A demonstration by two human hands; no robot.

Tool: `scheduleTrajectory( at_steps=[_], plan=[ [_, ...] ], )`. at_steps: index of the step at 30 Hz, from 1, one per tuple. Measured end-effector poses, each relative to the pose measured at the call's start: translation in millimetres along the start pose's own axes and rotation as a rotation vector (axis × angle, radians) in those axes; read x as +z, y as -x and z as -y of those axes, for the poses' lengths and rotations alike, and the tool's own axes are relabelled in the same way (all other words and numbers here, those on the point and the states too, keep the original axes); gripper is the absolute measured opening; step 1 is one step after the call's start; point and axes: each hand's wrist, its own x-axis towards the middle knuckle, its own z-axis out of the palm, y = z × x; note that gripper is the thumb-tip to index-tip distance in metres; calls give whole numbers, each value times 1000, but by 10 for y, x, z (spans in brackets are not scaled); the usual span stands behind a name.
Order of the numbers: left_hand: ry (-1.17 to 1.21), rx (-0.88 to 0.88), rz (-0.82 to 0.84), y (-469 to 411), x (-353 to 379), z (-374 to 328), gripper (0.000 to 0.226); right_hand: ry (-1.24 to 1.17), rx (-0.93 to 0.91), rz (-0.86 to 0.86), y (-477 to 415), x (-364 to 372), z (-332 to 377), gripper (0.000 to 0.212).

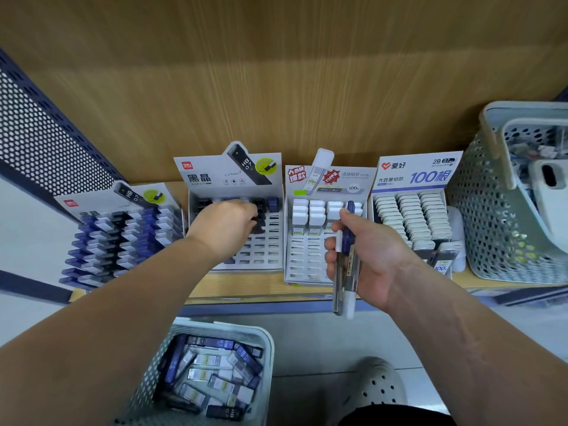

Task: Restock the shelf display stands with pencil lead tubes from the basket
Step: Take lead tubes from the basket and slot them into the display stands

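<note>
Several display stands line the wooden shelf. My left hand (pixel 226 224) reaches into the black HB 0.7 stand (pixel 270 250), fingers closed over a dark lead tube at its upper slots. My right hand (pixel 365 256) hovers in front of the white-capped lead stand (pixel 302 262), shut on a bundle of lead tubes (pixel 345 272), blue, clear and white-capped. On the floor below, the basket (pixel 264 336) holds several loose lead tubes (pixel 212 373).
A full blue-and-black lead stand (pixel 123 238) leans at the left. A full 2B stand (pixel 413 219) is at the right, beside a perforated grey basket (pixel 488 229) on the shelf. A perforated metal panel (pixel 40 142) stands at far left. My shoe (pixel 381 385) is beside the floor basket.
</note>
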Motion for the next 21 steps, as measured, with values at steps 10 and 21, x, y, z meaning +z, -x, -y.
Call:
scheduleTrajectory(
  at_steps=[10,21],
  plan=[
    [4,41,-21,-94,115,33,17,12,2,2,-4,-7,-11,30],
    [-315,64,66,22,155,-115,37,18,20,89,33,35,15,36]
  ],
)
